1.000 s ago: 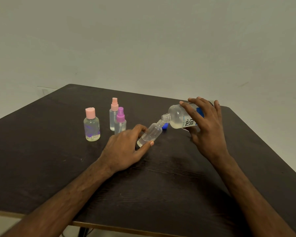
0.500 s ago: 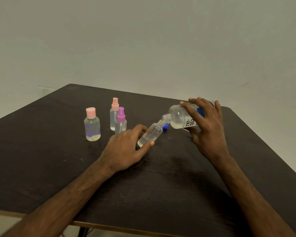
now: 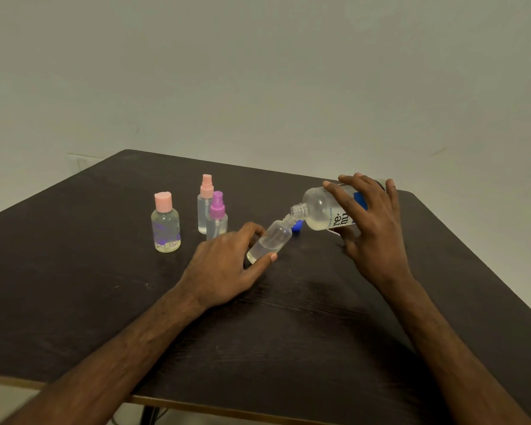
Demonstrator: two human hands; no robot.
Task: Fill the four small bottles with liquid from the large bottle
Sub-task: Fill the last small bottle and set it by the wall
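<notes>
At the frame's centre, the left hand [image 3: 224, 265] grips a tilted small bottle [image 3: 270, 242] between thumb and curled fingers. Just right, the right hand [image 3: 371, 228] wraps spread fingers around the large bottle [image 3: 325, 213], tipped mouth-to-mouth. Three capped bottles [image 3: 165, 223] stand left on the table [image 3: 74, 286].

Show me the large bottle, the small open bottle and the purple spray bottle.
large bottle [image 3: 322, 210], head view, on its clear shoulder.
small open bottle [image 3: 273, 240], head view, on its clear body.
purple spray bottle [image 3: 217, 223], head view, on its clear body.
</notes>
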